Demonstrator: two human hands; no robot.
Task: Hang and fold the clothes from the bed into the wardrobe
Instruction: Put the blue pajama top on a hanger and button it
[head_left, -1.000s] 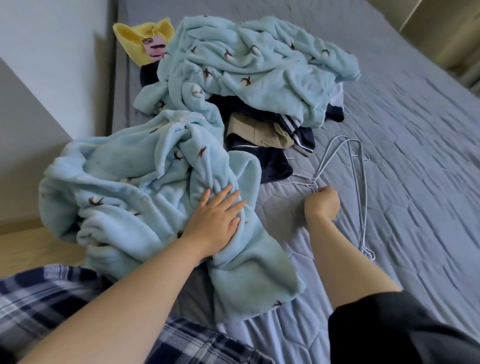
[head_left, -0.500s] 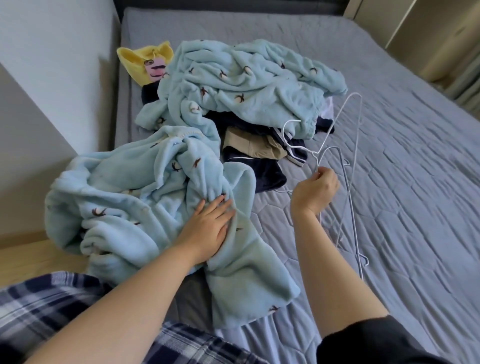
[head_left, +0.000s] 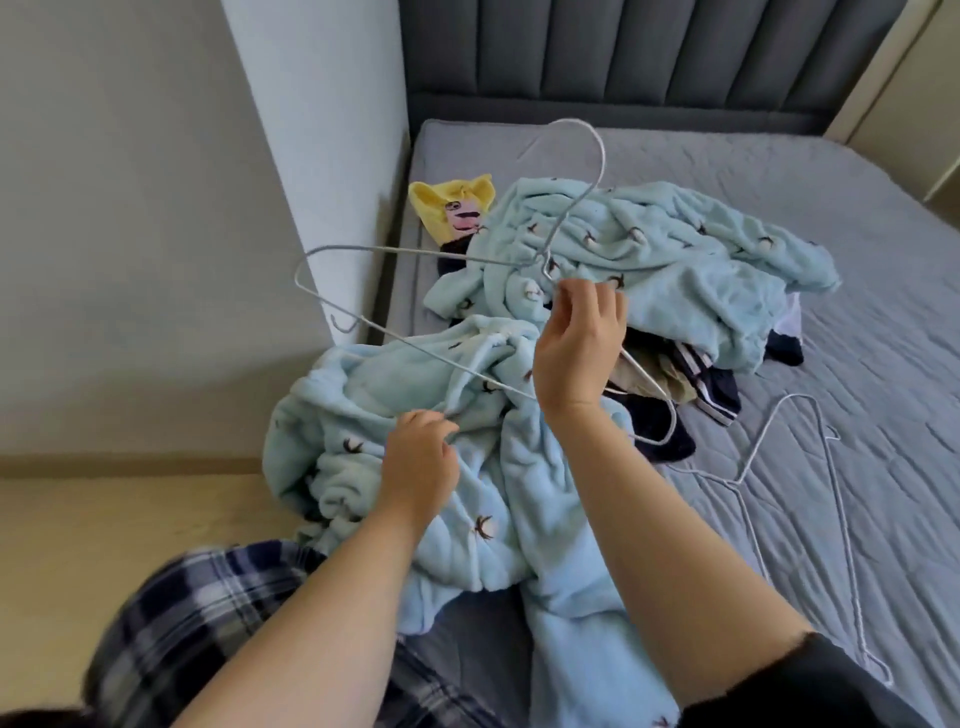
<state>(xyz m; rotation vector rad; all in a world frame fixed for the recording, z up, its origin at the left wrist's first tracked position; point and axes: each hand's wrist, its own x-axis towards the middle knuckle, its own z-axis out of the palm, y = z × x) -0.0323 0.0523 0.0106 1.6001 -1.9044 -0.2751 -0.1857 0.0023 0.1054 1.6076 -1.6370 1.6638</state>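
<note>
The right hand (head_left: 579, 348) pinches a wire hanger (head_left: 415, 312) at its neck and holds it above the near light-blue fleece garment (head_left: 519, 499), which lies crumpled at the edge of the bed (head_left: 857, 364). The left hand (head_left: 418, 462) grips a fold of that fleece, fingers curled into the fabric. A second fleece piece (head_left: 675, 260) and dark clothes (head_left: 691, 384) are heaped behind; spare hangers (head_left: 810, 499) lie on the mattress to the right.

Recommended procedure: locate the neck opening with the left hand before bringing the hanger down. Feed one hanger shoulder in at a time. Thick fleece probably drags on thin wire, so support the garment's weight while lifting.
</note>
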